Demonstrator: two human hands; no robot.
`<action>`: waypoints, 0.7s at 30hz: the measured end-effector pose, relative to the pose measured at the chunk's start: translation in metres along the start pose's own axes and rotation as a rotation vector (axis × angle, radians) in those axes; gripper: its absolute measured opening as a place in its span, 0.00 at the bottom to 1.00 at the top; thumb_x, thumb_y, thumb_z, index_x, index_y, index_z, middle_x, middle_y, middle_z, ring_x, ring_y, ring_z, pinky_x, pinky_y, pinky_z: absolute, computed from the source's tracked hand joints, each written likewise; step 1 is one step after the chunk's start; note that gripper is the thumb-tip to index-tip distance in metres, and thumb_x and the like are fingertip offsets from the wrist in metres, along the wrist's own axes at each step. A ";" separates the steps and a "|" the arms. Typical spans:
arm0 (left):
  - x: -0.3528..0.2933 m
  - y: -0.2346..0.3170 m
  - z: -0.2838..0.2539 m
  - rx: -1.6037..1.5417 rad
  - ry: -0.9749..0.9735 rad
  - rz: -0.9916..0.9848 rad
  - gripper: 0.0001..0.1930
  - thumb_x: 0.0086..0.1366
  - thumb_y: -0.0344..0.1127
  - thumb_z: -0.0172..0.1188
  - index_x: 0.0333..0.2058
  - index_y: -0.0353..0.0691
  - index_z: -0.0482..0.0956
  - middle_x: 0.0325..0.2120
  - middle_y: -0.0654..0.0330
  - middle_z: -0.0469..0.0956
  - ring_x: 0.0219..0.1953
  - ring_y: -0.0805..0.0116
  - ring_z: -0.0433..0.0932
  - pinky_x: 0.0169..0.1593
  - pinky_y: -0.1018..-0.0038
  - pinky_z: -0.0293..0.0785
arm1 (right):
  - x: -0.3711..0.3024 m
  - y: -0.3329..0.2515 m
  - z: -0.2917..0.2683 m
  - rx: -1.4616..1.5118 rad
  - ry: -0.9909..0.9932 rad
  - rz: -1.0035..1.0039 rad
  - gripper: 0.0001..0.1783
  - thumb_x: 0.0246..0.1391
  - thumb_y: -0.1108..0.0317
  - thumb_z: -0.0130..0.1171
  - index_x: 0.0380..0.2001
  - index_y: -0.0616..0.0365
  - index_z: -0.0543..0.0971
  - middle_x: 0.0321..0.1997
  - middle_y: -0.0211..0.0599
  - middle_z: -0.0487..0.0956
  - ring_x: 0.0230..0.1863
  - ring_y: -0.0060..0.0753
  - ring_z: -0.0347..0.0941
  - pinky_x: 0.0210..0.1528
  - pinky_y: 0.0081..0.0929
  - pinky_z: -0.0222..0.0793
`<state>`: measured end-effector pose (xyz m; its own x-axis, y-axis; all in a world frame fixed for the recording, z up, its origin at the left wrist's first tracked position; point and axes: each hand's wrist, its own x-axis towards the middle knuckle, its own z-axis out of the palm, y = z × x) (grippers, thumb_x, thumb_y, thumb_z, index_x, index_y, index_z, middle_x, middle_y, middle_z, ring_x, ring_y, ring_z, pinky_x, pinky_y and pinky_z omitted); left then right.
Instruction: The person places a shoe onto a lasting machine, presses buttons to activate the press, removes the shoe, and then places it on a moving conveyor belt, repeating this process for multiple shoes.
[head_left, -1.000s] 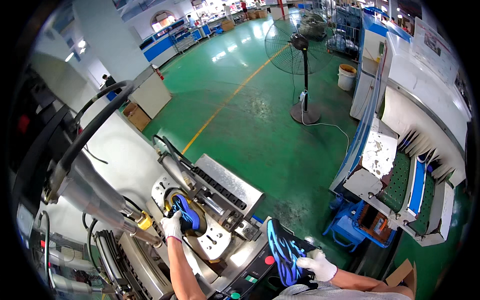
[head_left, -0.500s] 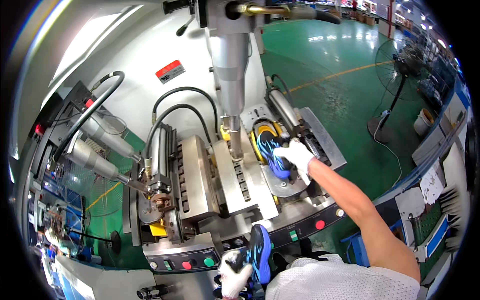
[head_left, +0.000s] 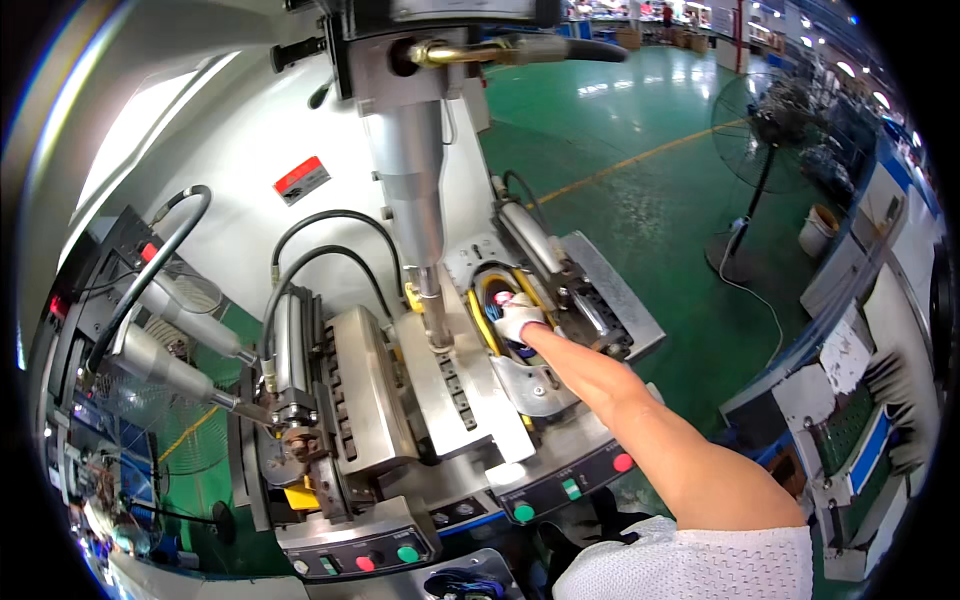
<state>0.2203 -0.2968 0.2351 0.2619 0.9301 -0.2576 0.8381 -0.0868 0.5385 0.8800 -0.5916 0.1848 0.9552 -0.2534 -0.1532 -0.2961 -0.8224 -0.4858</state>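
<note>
My right hand (head_left: pixel 517 318), in a white glove, reaches down into the yellow-edged cavity of the right-hand pressing station. Its fingers are closed at a dark blue shoe (head_left: pixel 494 292) that lies in the cavity; the hand covers most of the shoe. A small red-and-white patch shows beside the fingers. Around the shoe run yellow pads (head_left: pixel 482 318), and a metal plate (head_left: pixel 540 388) lies at the near end. My left hand is out of sight. At the lower edge, a dark shoe with blue and purple trim (head_left: pixel 462 584) lies on a metal surface, partly cut off.
A vertical press cylinder (head_left: pixel 412 190) hangs above the metal blocks (head_left: pixel 370 390) left of my right hand. Control panels with buttons (head_left: pixel 370 555) line the machine's front. Black hoses (head_left: pixel 335 215) arch behind. A standing fan (head_left: pixel 765 150) and a bucket (head_left: pixel 818 230) are at right.
My right hand has gone from holding the blue shoe above the cavity to reaching into it, with the shoe lower. My left hand, earlier holding another blue shoe, has left view. The view has shifted.
</note>
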 end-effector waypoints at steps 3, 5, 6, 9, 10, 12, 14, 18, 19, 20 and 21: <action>-0.027 -0.021 -0.013 0.028 0.091 -0.071 0.35 0.58 0.51 0.73 0.56 0.35 0.72 0.51 0.45 0.78 0.51 0.49 0.79 0.55 0.57 0.75 | -0.096 -0.029 -0.023 -0.095 0.128 -0.378 0.38 0.59 0.52 0.51 0.65 0.68 0.67 0.68 0.62 0.67 0.70 0.61 0.64 0.70 0.45 0.59; -0.023 -0.074 -0.024 0.075 0.129 -0.064 0.36 0.57 0.52 0.73 0.56 0.35 0.71 0.50 0.46 0.78 0.50 0.49 0.79 0.53 0.57 0.75 | -0.181 -0.015 -0.001 0.113 0.339 -0.664 0.41 0.62 0.50 0.49 0.69 0.71 0.61 0.73 0.64 0.60 0.75 0.65 0.54 0.76 0.52 0.48; -0.012 -0.109 -0.019 0.101 0.134 -0.062 0.36 0.57 0.52 0.73 0.56 0.35 0.70 0.49 0.46 0.78 0.49 0.49 0.79 0.53 0.57 0.76 | -0.237 -0.012 -0.011 0.235 0.205 -0.773 0.41 0.62 0.51 0.51 0.70 0.70 0.59 0.73 0.65 0.59 0.75 0.66 0.53 0.76 0.53 0.47; 0.021 -0.205 -0.021 0.149 0.182 -0.040 0.36 0.57 0.54 0.72 0.55 0.36 0.69 0.48 0.46 0.77 0.47 0.48 0.80 0.50 0.56 0.77 | -0.345 0.016 0.028 0.275 0.106 -1.091 0.43 0.57 0.55 0.57 0.69 0.71 0.59 0.73 0.63 0.59 0.73 0.65 0.55 0.74 0.51 0.51; 0.005 -0.159 -0.031 0.167 0.196 -0.035 0.37 0.56 0.54 0.72 0.55 0.36 0.69 0.47 0.47 0.77 0.46 0.48 0.80 0.49 0.56 0.77 | -0.358 0.017 0.019 -0.088 0.008 -1.101 0.37 0.52 0.61 0.58 0.62 0.72 0.66 0.66 0.63 0.67 0.68 0.60 0.63 0.70 0.48 0.57; 0.012 -0.179 -0.037 0.178 0.228 -0.031 0.37 0.56 0.55 0.72 0.55 0.36 0.68 0.46 0.47 0.77 0.45 0.48 0.80 0.47 0.55 0.77 | -0.356 0.030 0.074 -0.374 -0.127 -1.007 0.30 0.50 0.64 0.55 0.55 0.71 0.72 0.58 0.58 0.73 0.63 0.56 0.67 0.67 0.48 0.59; 0.032 -0.221 -0.010 0.187 0.246 -0.014 0.37 0.56 0.56 0.72 0.54 0.37 0.67 0.45 0.47 0.77 0.44 0.48 0.80 0.46 0.55 0.78 | -0.343 0.069 0.136 0.283 0.074 -0.990 0.21 0.53 0.66 0.52 0.49 0.64 0.75 0.54 0.56 0.75 0.60 0.56 0.69 0.68 0.48 0.57; 0.035 -0.300 0.018 0.181 0.272 -0.165 0.36 0.57 0.53 0.71 0.55 0.37 0.67 0.43 0.50 0.79 0.41 0.49 0.81 0.46 0.56 0.79 | -0.366 0.011 0.120 -0.238 0.166 -1.174 0.16 0.47 0.63 0.60 0.38 0.62 0.79 0.47 0.56 0.76 0.54 0.58 0.71 0.60 0.49 0.64; 0.031 -0.291 0.018 0.098 0.210 -0.219 0.34 0.58 0.50 0.71 0.56 0.38 0.68 0.42 0.50 0.79 0.40 0.50 0.82 0.47 0.57 0.79 | -0.373 -0.008 0.107 -0.422 -0.067 -1.026 0.18 0.44 0.62 0.62 0.37 0.63 0.79 0.46 0.57 0.77 0.52 0.57 0.73 0.58 0.49 0.66; 0.032 -0.283 0.019 -0.004 0.150 -0.285 0.33 0.59 0.48 0.71 0.57 0.38 0.69 0.42 0.51 0.80 0.40 0.51 0.82 0.48 0.58 0.79 | -0.388 -0.036 0.096 -0.621 -0.279 -0.881 0.20 0.41 0.60 0.64 0.36 0.63 0.80 0.44 0.59 0.78 0.51 0.55 0.74 0.57 0.50 0.68; 0.029 -0.272 0.029 -0.135 0.079 -0.356 0.33 0.60 0.46 0.71 0.58 0.38 0.69 0.42 0.52 0.81 0.39 0.52 0.83 0.49 0.59 0.79 | -0.400 -0.038 0.084 -0.579 -0.072 -0.924 0.20 0.39 0.59 0.67 0.33 0.64 0.81 0.41 0.60 0.79 0.48 0.56 0.76 0.54 0.50 0.71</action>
<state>0.0138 -0.2567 0.0586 -0.0761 0.9186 -0.3878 0.7983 0.2891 0.5283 0.5086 -0.4163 0.1926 0.8001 0.5999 0.0033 0.5994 -0.7996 0.0360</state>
